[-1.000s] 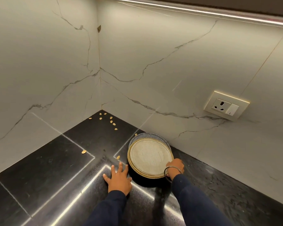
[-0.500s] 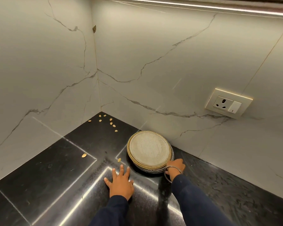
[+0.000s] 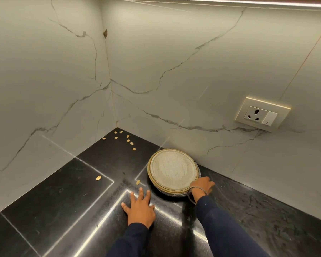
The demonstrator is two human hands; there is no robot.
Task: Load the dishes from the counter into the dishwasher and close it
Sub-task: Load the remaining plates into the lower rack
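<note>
in the corner of the black stone counter [image 3: 44, 201], hard by the marble-look backsplash [image 3: 193, 71], the stack of plates [image 3: 172, 173] now sits squared up: a second ago the speckled cream plate on top lay offset toward the person, with a blue-grey rim of the plate under it showing at the far edge; now the top plate covers the stack at the back and the dark lower rim shows only along the near edge. the stack rests on the counter, close to the wall, not yet lifted.

the right hand [image 3: 202, 185], bangle [image 3: 195, 195] on its wrist, has stayed at the near right edge of the stack, its fingers curled against the rim; whether they reach under the bottom plate cannot be told from here. the left hand [image 3: 140, 207] lies flat on the counter just beside the stack, fingers spread, holding nothing, much as it did before.

my reading: the plates have been gathered into one carryable pile, so the pick-up is the step in hand and the loading itself has not begun; no dishwasher is in view. the left hand will likely need to come to the stack's other side, since a one-sided grip on stacked ceramic could let the top plate slide.

pale seeds [image 3: 128, 140] lie scattered toward the corner, one [image 3: 138, 182] near the stack, and a wall socket [image 3: 260, 115] sits to the right.
</note>
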